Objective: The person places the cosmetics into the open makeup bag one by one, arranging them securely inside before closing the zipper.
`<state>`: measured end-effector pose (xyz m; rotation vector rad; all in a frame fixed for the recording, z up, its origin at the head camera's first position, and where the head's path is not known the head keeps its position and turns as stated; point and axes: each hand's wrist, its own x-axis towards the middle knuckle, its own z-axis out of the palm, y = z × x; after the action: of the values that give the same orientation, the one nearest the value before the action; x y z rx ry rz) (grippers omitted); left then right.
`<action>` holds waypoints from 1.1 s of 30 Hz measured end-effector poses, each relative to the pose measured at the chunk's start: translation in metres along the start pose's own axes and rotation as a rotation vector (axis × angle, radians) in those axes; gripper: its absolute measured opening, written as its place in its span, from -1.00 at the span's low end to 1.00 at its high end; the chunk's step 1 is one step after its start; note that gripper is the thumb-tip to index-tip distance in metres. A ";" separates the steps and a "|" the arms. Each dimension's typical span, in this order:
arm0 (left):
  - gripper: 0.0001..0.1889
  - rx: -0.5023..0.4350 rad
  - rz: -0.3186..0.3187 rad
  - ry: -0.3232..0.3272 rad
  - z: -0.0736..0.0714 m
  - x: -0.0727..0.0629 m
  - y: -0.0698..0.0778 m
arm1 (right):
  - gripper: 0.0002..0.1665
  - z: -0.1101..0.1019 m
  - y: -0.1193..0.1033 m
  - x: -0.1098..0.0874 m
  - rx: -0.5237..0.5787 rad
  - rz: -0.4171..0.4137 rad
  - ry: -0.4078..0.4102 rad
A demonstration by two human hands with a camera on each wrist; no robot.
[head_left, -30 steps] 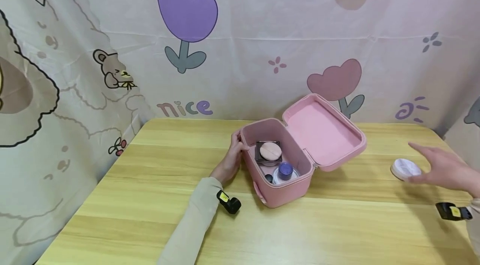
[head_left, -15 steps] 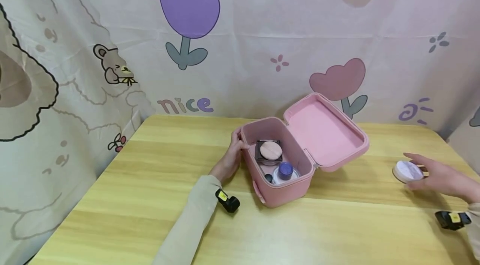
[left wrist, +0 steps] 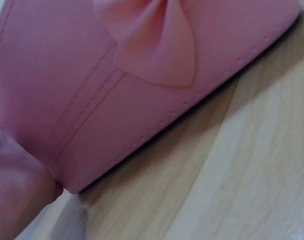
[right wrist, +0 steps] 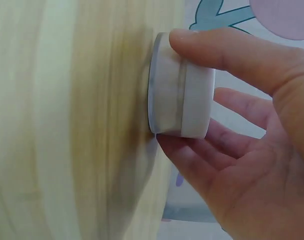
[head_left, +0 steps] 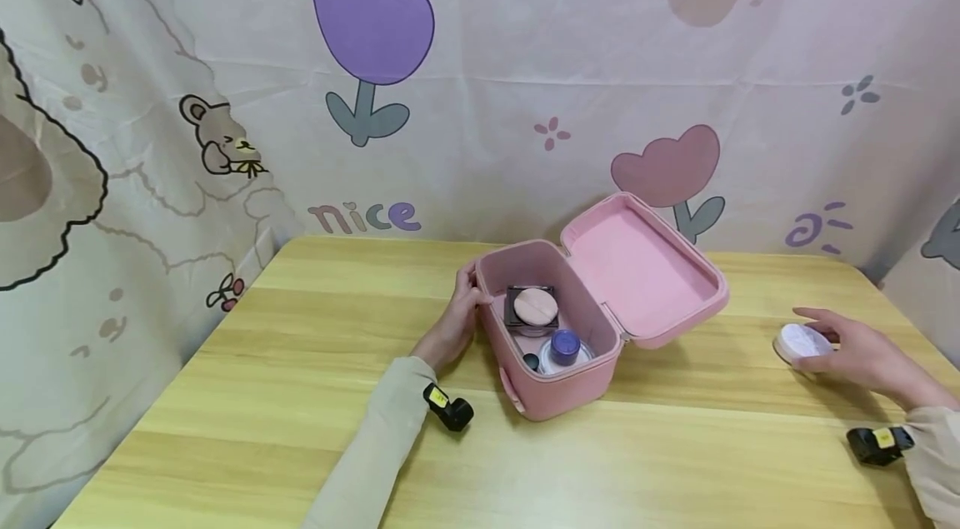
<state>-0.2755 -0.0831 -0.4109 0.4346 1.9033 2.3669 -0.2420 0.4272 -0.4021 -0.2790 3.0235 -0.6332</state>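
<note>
A pink cosmetic case [head_left: 570, 391] stands with its lid [head_left: 645, 275] swung back to the right. My left hand [head_left: 455, 316] holds the case by its far left corner, the thumb at the rim; the left wrist view catches part of this hand [left wrist: 19, 187] beside the case's stitched side [left wrist: 141, 112] and bow [left wrist: 157, 47]. At the right, my right hand [head_left: 862, 354] grips a round, flat white powder jar [head_left: 801, 342]. The right wrist view has the thumb on one side of the jar [right wrist: 194, 100] and fingers on the other, close by the tabletop.
Inside the case lie a dark square compact [head_left: 517, 321] under a round pale puff [head_left: 536, 306], a purple-lidded jar [head_left: 565, 347] on a clear round container [head_left: 551, 366], and a small dark round tip [head_left: 532, 361]. A printed cloth [head_left: 480, 137] hangs behind the wooden table [head_left: 285, 396].
My right hand, spread above the white powder jar a second ago, has come down and closed around it. The left hand keeps its hold on the case.
</note>
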 end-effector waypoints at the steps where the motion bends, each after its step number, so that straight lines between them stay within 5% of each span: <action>1: -0.19 0.000 0.000 -0.003 0.000 -0.001 0.000 | 0.01 0.001 -0.001 0.000 0.000 0.004 -0.004; 14: -0.19 -0.013 -0.006 -0.027 -0.002 0.001 0.001 | -0.15 -0.010 -0.022 -0.001 -0.019 -0.068 0.162; 21: -0.18 -0.008 -0.006 -0.041 -0.003 0.001 0.000 | -0.14 -0.016 -0.042 -0.002 0.014 -0.074 0.174; 27: -0.17 0.010 0.059 -0.068 -0.006 0.001 -0.006 | -0.09 -0.020 -0.059 -0.002 0.092 -0.160 0.238; 33: -0.16 -0.002 0.045 -0.053 -0.006 0.002 -0.005 | -0.08 -0.024 -0.077 -0.007 0.181 -0.202 0.269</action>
<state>-0.2795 -0.0870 -0.4161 0.5393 1.8887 2.3594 -0.2239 0.3686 -0.3493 -0.5356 3.1828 -1.0316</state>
